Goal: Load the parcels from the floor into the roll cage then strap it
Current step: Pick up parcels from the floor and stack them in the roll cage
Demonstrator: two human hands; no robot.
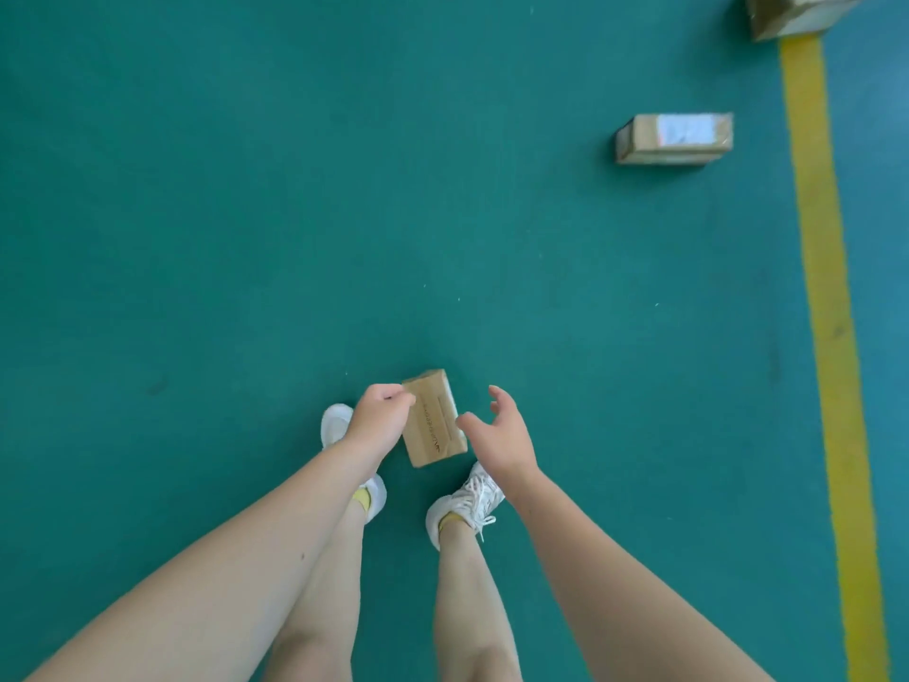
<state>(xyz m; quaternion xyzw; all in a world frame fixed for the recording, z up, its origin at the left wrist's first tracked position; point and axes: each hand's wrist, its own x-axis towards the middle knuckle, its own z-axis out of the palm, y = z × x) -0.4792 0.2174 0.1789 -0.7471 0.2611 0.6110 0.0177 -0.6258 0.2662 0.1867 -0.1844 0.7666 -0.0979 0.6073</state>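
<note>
The small box [435, 418] could slip: the left hand [376, 411] pinches only its far left corner, fingers curled over that edge, so the box hangs tilted and a loose grip would drop it onto the floor [246, 189] between the white shoes [467, 504]. I would judge the risk ends once the other hand closes on it. The right hand [501, 435] is spread wide and holds nothing, palm turned toward the box's right side, thumb just beside it, whether touching I cannot tell. Both bare arms reach down and forward, the person bent over. I cannot say for certain that the box is clear of the floor.

Two more parcels wait on the floor well ahead to the right: one [674, 138] just left of the yellow line [821, 287], another [797, 12] at the line's far end. The roll cage is out of sight.
</note>
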